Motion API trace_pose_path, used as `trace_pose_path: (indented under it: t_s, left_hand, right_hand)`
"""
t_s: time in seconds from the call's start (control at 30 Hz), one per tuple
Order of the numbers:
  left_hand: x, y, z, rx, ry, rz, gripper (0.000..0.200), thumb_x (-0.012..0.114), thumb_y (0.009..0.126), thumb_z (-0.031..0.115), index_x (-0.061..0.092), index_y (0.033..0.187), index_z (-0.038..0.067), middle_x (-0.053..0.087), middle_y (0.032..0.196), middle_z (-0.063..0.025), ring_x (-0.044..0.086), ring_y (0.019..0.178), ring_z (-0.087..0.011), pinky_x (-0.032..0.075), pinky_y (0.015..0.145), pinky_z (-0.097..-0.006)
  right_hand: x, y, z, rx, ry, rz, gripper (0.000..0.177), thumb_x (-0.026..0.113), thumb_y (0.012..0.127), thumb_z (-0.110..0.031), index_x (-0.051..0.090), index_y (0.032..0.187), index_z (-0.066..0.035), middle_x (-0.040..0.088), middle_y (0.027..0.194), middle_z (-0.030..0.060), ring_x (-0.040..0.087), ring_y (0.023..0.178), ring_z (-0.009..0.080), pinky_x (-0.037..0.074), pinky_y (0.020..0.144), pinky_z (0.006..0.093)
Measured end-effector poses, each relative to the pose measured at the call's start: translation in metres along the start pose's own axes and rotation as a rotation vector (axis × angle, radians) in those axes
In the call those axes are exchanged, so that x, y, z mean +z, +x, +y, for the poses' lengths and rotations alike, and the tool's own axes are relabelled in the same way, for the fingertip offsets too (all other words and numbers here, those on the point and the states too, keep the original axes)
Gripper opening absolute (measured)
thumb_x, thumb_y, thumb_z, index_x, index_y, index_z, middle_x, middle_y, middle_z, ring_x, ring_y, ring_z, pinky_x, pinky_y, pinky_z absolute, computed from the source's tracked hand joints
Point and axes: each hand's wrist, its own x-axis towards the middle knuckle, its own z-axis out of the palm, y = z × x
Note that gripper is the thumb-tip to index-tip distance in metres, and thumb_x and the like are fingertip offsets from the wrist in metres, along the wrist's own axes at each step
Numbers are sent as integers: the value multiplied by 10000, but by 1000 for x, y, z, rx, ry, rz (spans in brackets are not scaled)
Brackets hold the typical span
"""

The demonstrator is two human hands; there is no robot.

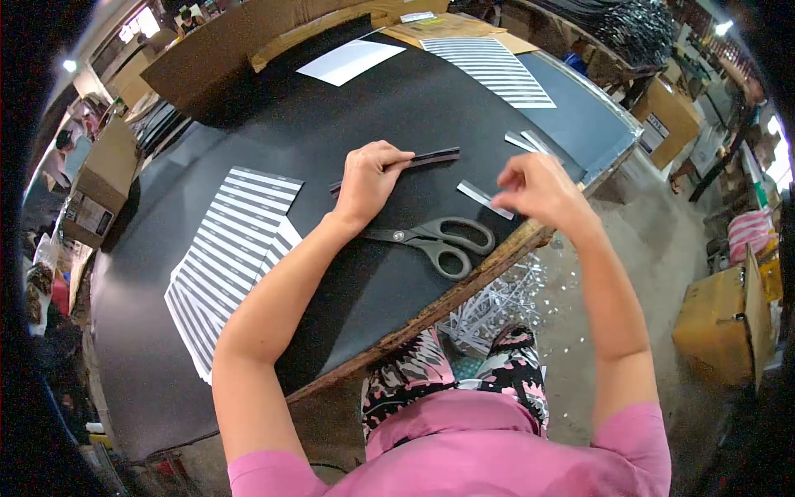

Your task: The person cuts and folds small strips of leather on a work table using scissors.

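My left hand (369,178) is closed in a pinch around a narrow dark strip (436,156), which sticks out on both sides of the fingers above the black tabletop. My right hand (538,189) hovers by the table edge, slightly blurred, fingers curled and thumb toward a short black-and-white strip (475,195). Whether it touches that strip, or what lies between the fingertips, I cannot make out. Grey-handled scissors (443,242) rest between my forearms, blades pointing left. Left of my left arm is a fanned stack of striped sheets (240,224).
A white sheet (351,61) and another striped sheet (489,68) lie toward the back. More short strips (530,142) are beyond my right hand. The worn table edge (397,330) runs before my lap, with paper scraps (497,306) below. A cardboard box (720,323) stands right.
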Motion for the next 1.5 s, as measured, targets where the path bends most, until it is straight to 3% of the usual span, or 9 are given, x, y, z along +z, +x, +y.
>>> trace_pose_path:
  t_s: [0.07,0.1,0.2,0.43,0.67,0.73,0.8,0.87,1.5]
  left_hand:
    - [1,0,-2,16,-3,24,157,702,755,14,727,910,28,686,814,-115,673,739,-219,501,655,-283]
    - [1,0,-1,19,-7,23,157,702,755,14,727,910,28,686,814,-115,673,739,-219,501,655,-283]
    - [1,1,1,3,-33,25,136,694,750,0,719,884,-1,667,799,-147,643,699,-276,486,633,-333]
    - [0,0,-2,-26,-37,-1,146,692,766,8,724,909,15,681,796,-117,658,698,-200,484,626,-277]
    - [0,1,0,-52,-107,6,148,689,747,-16,716,893,-12,666,795,-144,638,677,-257,480,619,-321]
    - [1,1,0,-59,-107,3,148,688,748,-16,716,893,-10,666,795,-143,637,675,-256,481,619,-319]
    - [0,1,0,-65,-110,1,148,687,749,-16,717,894,-9,666,794,-142,636,674,-256,481,618,-317]
    - [-2,1,-3,-34,-67,-30,157,688,767,3,720,920,8,687,818,-122,665,725,-181,490,632,-266]
    - [-2,2,-5,-37,-107,-26,182,673,760,-9,723,931,30,685,811,-117,666,721,-193,497,639,-284]
  right_hand:
    - [0,-19,-7,75,48,-31,315,834,619,-184,660,791,14,644,824,187,633,796,322,501,709,397]
    - [10,-22,-3,-27,23,91,290,826,635,-171,670,790,18,651,782,180,640,762,311,503,691,384]
    - [17,-22,3,99,113,11,254,816,649,-154,677,773,19,654,742,167,643,726,294,505,675,368]
    - [15,-15,-2,149,199,-91,183,781,678,-63,679,800,28,647,703,86,604,646,141,479,603,284]
    - [16,-5,-2,108,424,-84,111,738,704,-47,683,771,23,666,694,127,644,655,182,499,614,296]
    - [22,4,-7,-91,318,64,90,714,722,-53,680,769,16,665,695,125,642,656,171,489,618,291]
    - [28,12,-13,-71,350,64,83,709,717,-60,686,772,-2,655,701,122,626,668,200,475,638,316]
    - [41,27,-9,-338,259,195,73,707,708,-56,696,772,-22,646,712,121,597,709,246,461,663,348]
    - [68,68,-7,-462,107,392,104,757,676,-58,682,741,-28,627,802,100,577,825,272,451,743,370]
